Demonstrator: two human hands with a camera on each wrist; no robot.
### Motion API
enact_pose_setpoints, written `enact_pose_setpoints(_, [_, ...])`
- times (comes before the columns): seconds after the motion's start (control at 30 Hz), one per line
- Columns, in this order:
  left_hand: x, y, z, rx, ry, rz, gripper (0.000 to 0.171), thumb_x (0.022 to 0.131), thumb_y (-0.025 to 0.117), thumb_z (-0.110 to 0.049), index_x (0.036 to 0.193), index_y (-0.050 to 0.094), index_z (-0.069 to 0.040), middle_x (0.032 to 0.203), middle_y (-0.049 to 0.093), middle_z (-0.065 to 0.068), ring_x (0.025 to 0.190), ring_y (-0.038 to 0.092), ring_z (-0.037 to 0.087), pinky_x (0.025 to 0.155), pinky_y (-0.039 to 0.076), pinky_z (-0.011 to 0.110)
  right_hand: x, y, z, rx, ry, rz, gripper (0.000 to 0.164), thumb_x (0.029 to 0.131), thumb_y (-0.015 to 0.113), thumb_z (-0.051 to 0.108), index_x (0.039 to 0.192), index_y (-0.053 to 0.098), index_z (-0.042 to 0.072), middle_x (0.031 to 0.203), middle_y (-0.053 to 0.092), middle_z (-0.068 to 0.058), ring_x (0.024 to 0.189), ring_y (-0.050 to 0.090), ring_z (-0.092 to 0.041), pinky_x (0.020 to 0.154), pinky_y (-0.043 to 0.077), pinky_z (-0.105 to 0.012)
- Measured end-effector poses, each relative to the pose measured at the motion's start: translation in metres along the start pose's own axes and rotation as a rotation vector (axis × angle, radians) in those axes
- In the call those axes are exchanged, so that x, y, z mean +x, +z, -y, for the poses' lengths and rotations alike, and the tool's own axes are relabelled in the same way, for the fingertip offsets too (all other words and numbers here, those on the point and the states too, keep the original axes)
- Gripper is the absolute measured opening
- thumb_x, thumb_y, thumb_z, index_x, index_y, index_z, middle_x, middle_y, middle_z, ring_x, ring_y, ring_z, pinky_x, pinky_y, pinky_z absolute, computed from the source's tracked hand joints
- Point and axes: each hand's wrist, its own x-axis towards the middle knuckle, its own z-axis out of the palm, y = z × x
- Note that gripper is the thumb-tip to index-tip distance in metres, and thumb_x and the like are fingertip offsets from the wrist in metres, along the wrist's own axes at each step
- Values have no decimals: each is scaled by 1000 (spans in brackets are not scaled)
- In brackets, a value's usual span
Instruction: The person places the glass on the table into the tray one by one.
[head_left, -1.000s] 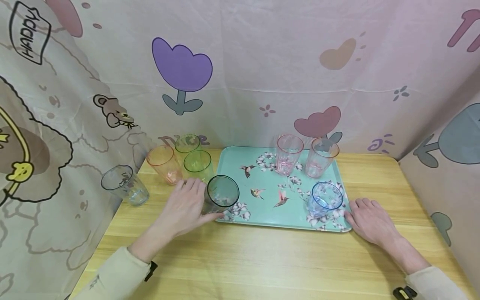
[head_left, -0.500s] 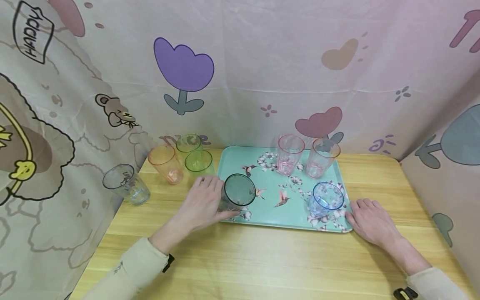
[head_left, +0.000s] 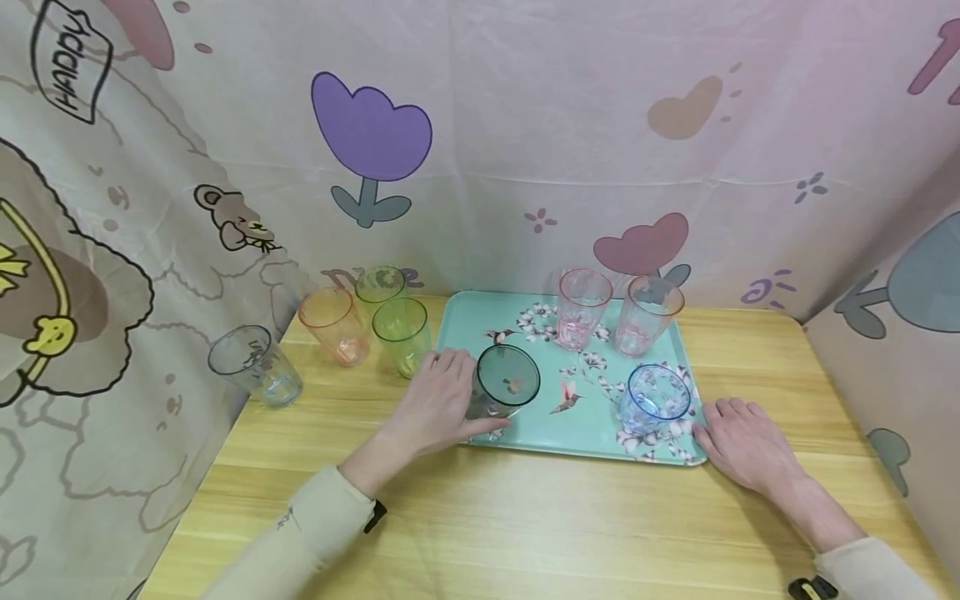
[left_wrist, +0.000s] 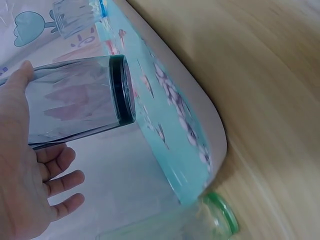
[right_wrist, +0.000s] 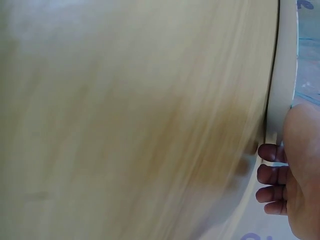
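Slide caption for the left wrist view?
Left hand holds a dark glass over a teal tray, green glass nearby.

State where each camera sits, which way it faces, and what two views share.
Head: worn on the head, looking forward and down at the tray and table; the left hand, right hand and sleeves show.
Left wrist: worn there, facing the dark glass that hand grips, with the tray beyond; part of the left hand shows.
Right wrist: worn there, facing mostly the table and the tray's edge; part of the right hand shows.
Shared: head and left wrist both show the dark glass.
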Motion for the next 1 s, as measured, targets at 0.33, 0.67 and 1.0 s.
enact_pose_setpoints(0.33, [13,15,-12,-73,5,49,90,82,65,-85,117,58,-1,111,64,11,104,59,26,92,49,41,1,1,-1,-7,-6,-18,24,99,65,27,86,54,9,80,58,-7,84,62,-34,79,47,-53])
enact_pose_setpoints(0.67, [24,27,-27,-82,9,71,96,85,57,-88,125,59,-1,120,66,12,111,61,27,96,51,44,1,1,0,-8,0,-6,24,99,64,28,86,54,10,81,59,-7,85,62,-33,79,48,-52])
enact_pose_setpoints(1.0, [39,41,-35,-142,-9,78,93,85,60,-85,128,57,-2,122,63,12,113,58,26,99,49,43,0,1,0,-6,4,3,24,99,64,28,87,55,9,83,61,-9,88,63,-35,80,48,-53])
